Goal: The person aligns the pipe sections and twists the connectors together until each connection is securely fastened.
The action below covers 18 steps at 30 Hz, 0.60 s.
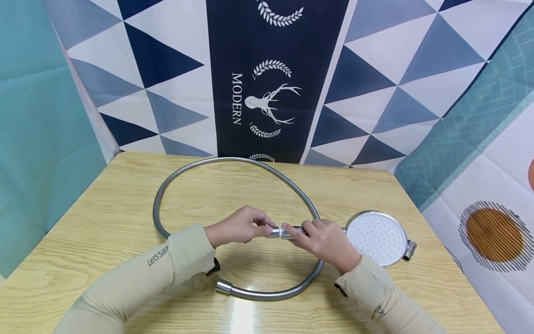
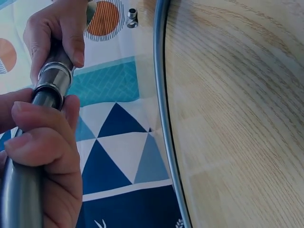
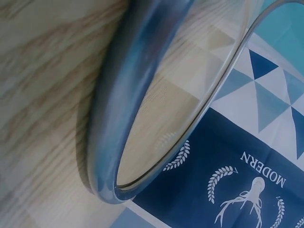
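In the head view, a shower head with a round white spray face lies at the right. My right hand grips its chrome handle. My left hand holds the end of a grey shower hose, its fingers curled round the hose just behind a metal connector. Connector and handle meet end to end between the hands. From close up, the left wrist view shows the connector in line with the handle. The hose's other end, a metal nut, lies loose on the table. Only hose shows in the right wrist view, without the right hand.
The hose loops widely over the wooden table, passing behind and below both hands. A small chrome fitting sits at the shower head's right edge. Patterned cloth hangs along the table's back, with more cloth at both sides.
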Each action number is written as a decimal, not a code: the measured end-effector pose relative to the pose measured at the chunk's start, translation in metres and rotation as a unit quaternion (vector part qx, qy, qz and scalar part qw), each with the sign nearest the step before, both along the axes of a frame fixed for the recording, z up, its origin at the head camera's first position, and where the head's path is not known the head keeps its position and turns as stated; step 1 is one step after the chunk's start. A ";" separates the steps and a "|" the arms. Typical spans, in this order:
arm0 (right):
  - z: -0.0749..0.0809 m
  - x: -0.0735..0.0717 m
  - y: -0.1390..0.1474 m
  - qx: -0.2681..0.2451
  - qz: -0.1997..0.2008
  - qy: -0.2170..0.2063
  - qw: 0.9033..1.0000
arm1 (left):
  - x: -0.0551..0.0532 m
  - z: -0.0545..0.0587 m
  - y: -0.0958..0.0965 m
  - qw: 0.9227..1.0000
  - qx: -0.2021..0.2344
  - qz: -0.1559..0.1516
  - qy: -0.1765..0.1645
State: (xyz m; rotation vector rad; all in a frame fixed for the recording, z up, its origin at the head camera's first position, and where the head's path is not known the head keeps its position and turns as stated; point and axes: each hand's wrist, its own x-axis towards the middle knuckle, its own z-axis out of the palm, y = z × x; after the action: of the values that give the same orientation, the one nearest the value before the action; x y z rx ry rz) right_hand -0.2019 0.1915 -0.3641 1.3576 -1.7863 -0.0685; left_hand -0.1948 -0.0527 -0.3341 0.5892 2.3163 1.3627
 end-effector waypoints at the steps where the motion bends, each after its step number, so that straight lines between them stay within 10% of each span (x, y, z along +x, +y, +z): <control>1: 0.000 0.001 0.000 0.002 0.000 0.000 1.000 | 0.000 0.001 0.000 1.000 -0.013 -0.001 -0.005; 18: 0.002 0.004 0.001 -0.001 -0.006 0.002 1.000 | 0.003 0.004 0.001 0.999 -0.010 0.001 0.035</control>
State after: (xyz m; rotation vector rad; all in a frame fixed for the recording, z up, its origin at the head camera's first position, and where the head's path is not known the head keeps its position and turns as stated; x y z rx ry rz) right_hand -0.1980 0.1926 -0.3619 1.3455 -1.7911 -0.0753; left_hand -0.1915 -0.0518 -0.3296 0.6387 2.3840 1.3392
